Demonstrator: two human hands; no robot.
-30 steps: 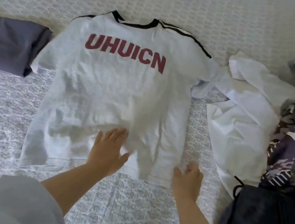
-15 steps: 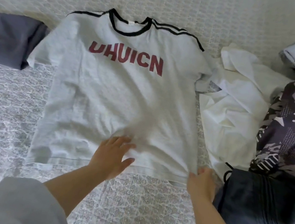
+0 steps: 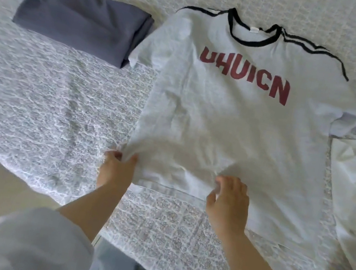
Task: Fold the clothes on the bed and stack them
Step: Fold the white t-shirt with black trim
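The shirt [image 3: 233, 125] lies face-up on the bed [image 3: 47, 100], ahead of both hands. Left hand [image 3: 117, 169] pinches its near-left hem corner; right hand [image 3: 228, 203] hovers loosely curled over the hem. Pull the hem taut and flat before folding.

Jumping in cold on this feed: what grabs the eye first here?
The white T-shirt with red UHUICN lettering, spread face up across the middle of the bed. The left hand pinches its lower left hem corner, while the right hand rests on the hem at mid-width. A folded dark blue garment lies at upper left.
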